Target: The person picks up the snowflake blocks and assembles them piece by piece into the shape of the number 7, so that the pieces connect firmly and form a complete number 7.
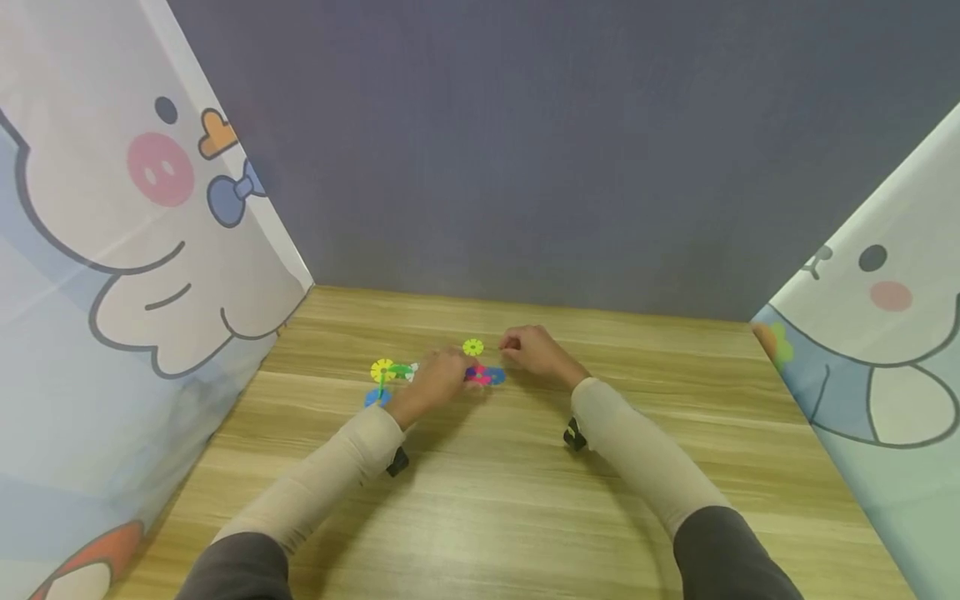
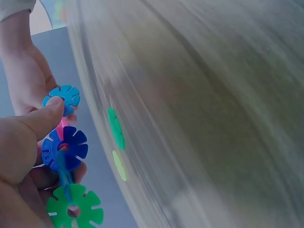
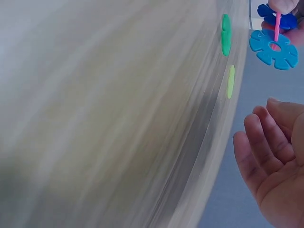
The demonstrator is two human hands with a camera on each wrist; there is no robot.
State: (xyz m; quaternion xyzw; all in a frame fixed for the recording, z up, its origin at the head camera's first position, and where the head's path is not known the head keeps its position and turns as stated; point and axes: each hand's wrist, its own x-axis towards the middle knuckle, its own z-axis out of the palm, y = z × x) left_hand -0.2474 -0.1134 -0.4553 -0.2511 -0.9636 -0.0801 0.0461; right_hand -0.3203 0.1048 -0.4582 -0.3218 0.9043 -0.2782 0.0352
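Note:
My left hand (image 1: 441, 379) holds a chain of slotted plastic flower discs, its thumb pressed near a pink disc (image 1: 480, 376). Beside the pink one, a dark blue disc (image 2: 65, 148) is joined, and a light blue disc (image 3: 274, 49) forms the chain's right end. Further left along the chain come a green disc (image 2: 74, 209), a yellow disc (image 1: 382, 370) and another blue disc (image 1: 377, 398). My right hand (image 1: 534, 350) hovers just right of the light blue end, apart from it, fingers loosely bent with nothing between them. The left palm hides the chain's middle.
A loose yellow-green disc (image 1: 472, 347) lies on the wooden table (image 1: 480, 500) beyond the hands. Near it lies a loose green disc (image 3: 226, 35). A grey wall (image 1: 480, 167) rises behind the table, with cartoon-printed cloth (image 1: 75, 350) at both sides.

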